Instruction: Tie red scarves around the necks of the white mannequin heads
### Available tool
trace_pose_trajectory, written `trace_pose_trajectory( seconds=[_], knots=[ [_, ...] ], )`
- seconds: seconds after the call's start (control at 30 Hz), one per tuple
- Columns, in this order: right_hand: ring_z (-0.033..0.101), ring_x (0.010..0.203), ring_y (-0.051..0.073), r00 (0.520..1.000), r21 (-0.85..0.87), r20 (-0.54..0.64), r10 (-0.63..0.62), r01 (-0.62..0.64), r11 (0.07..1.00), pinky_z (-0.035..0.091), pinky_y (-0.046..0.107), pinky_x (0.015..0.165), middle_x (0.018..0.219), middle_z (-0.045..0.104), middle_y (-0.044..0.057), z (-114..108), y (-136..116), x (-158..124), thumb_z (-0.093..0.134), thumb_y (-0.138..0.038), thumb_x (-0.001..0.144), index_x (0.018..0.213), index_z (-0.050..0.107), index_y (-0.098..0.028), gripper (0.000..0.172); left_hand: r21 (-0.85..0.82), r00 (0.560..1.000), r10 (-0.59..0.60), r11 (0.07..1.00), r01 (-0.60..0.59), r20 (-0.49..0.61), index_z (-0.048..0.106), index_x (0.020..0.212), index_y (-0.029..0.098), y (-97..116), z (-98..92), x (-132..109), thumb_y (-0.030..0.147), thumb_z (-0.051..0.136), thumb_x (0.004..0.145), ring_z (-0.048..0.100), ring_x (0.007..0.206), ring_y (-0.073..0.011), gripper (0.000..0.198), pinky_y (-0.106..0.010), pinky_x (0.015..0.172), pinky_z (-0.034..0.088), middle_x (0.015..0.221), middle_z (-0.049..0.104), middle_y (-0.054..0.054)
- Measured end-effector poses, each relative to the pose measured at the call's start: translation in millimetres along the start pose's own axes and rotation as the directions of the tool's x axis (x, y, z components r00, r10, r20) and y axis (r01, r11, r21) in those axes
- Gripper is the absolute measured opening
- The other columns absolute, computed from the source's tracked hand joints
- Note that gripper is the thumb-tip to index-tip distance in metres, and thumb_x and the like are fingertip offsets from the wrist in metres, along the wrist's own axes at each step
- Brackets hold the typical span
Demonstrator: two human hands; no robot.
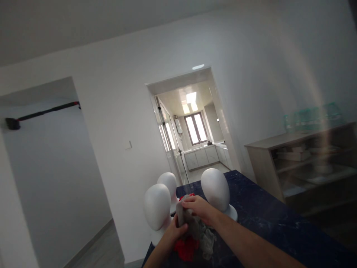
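Both my hands are closed on a grey cloth (181, 211) above the dark blue marbled table (256, 212). My left hand (175, 231) grips its lower left side, with the thumb across the front. On the upper right, my right hand (198, 207) pinches the cloth's edge. Red fabric (186, 248) and crumpled grey-green fabric (206, 242) lie just below my hands. White mannequin heads stand around them: one at the near left (157, 207), one behind it (167, 183), and one to the right (215, 190) on a round base.
A wooden shelf unit (258, 146) with greenish clear containers (315, 118) on top stands against the right wall. Beyond the table a doorway opens onto a kitchen (202, 156). At the far left, a dark bar (48, 111) spans a wall recess.
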State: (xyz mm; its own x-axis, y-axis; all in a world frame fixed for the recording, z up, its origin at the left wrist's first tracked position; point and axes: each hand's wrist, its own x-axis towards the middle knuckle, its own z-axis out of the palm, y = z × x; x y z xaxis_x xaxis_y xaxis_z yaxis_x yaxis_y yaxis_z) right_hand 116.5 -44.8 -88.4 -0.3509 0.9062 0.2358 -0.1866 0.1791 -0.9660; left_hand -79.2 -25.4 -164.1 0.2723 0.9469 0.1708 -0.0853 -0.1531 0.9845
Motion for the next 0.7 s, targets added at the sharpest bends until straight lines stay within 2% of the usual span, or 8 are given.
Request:
trace_pose_trajectory(
  seconds=[0.13,0.2,0.27,0.4,0.47,0.53,0.6,0.7],
  knots=[
    [0.07,0.101,0.024,0.992,-0.113,0.104,-0.071,0.083,0.99,0.051,0.035,0.09,0.104,0.082,0.004,-7.5,3.6,0.8,0.075,-0.042,0.078,0.105,0.086,-0.023,0.035,0.204,1.0,0.003,0.979,-0.008,0.02,0.078,0.104,0.017,-2.7,-0.6,-0.8,0.043,0.097,0.058,0.073,0.088,-0.0292,0.056,-0.037,0.078,0.057,0.094,0.081,-0.009],
    [0.072,0.106,0.026,0.987,-0.2,0.114,-0.116,0.137,0.97,0.052,0.039,0.098,0.108,0.083,0.004,-14.0,8.6,3.3,0.071,-0.034,0.079,0.111,0.085,-0.023,0.036,0.186,0.999,-0.033,0.982,0.036,-0.02,0.078,0.099,0.015,3.0,-3.3,-1.5,0.04,0.091,0.063,0.07,0.074,-0.0236,0.045,-0.032,0.067,0.052,0.082,0.079,-0.006],
    [0.072,0.115,0.028,0.978,-0.305,0.118,-0.173,0.201,0.931,0.052,0.04,0.104,0.121,0.081,0.004,-21.2,15.0,5.8,0.067,-0.023,0.077,0.124,0.081,-0.025,0.049,0.102,0.999,-0.043,0.994,0.045,-0.019,0.078,0.1,0.015,13.6,-5.0,-2.6,0.037,0.09,0.063,0.068,0.068,-0.0211,0.045,-0.029,0.062,0.05,0.076,0.077,-0.004],
    [0.058,0.142,0.028,0.932,-0.479,0.21,-0.295,0.361,0.8,0.045,0.039,0.117,0.159,0.059,0.006,-31.0,27.4,6.5,0.067,-0.011,0.066,0.16,0.048,-0.029,0.097,-0.051,0.995,-0.026,0.998,0.031,0.096,0.078,0.11,0.016,42.9,-0.3,-11.1,0.032,0.096,0.055,0.075,0.086,-0.0276,0.061,-0.035,0.081,0.057,0.092,0.081,-0.01],
    [0.056,0.144,0.03,0.917,-0.515,0.283,-0.28,0.392,0.762,0.044,0.04,0.119,0.163,0.054,0.011,-30.0,31.5,4.6,0.074,-0.015,0.064,0.167,0.032,-0.027,0.112,-0.073,0.989,-0.06,0.995,0.07,0.132,0.077,0.116,0.015,56.4,4.1,-18.3,0.035,0.097,0.059,0.077,0.096,-0.0313,0.063,-0.039,0.092,0.057,0.102,0.082,-0.013],
    [0.057,0.143,0.032,0.923,-0.544,0.278,-0.268,0.381,0.747,0.044,0.041,0.119,0.161,0.055,0.014,-24.5,33.8,2.9,0.082,-0.02,0.062,0.168,0.03,-0.025,0.118,-0.075,0.983,-0.1,0.991,0.113,0.155,0.076,0.122,0.016,66.6,7.1,-25.5,0.037,0.095,0.067,0.077,0.102,-0.0327,0.062,-0.04,0.097,0.056,0.108,0.081,-0.015],
    [0.059,0.139,0.033,0.939,-0.594,0.186,-0.288,0.341,0.728,0.045,0.041,0.117,0.154,0.062,0.014,-16.5,34.1,2.9,0.082,-0.021,0.063,0.162,0.045,-0.026,0.105,-0.074,0.973,-0.131,0.986,0.147,0.193,0.075,0.124,0.016,74.1,7.7,-31.4,0.039,0.093,0.071,0.077,0.105,-0.0327,0.06,-0.04,0.099,0.055,0.112,0.081,-0.016],
    [0.067,0.121,0.029,0.952,-0.658,0.056,-0.3,0.261,0.707,0.047,0.037,0.106,0.125,0.078,0.009,-6.9,30.8,6.9,0.072,-0.015,0.071,0.126,0.076,-0.027,0.056,-0.035,0.951,-0.169,0.982,0.184,0.257,0.075,0.123,0.016,84.1,4.8,-37.8,0.04,0.094,0.071,0.076,0.106,-0.0321,0.061,-0.04,0.098,0.055,0.116,0.079,-0.016]
  ],
)
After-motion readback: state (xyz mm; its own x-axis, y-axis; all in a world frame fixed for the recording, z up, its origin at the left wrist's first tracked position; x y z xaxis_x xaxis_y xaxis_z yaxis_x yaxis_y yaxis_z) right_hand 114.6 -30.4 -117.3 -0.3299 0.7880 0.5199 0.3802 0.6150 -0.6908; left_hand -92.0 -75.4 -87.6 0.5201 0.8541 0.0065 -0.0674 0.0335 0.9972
